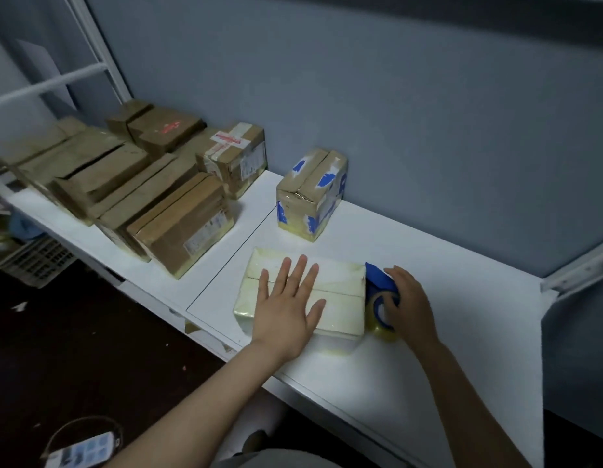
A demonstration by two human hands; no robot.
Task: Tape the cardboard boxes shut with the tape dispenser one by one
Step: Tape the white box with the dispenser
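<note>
A pale, flat cardboard box [340, 282] lies on the white table in front of me. My left hand [286, 305] rests flat on its lid, fingers spread. At the box's right end sits a blue tape dispenser [381, 292] with a clear tape roll, and my right hand [411, 302] grips it against the box's edge. Behind stands a taller brown box [310, 194] with blue tape patches.
Several brown cardboard boxes [178, 228] are packed together at the left of the white table [445, 332], up to the grey wall. A white metal frame rises at the far left. A phone [80, 450] lies low at the bottom left, over the dark floor.
</note>
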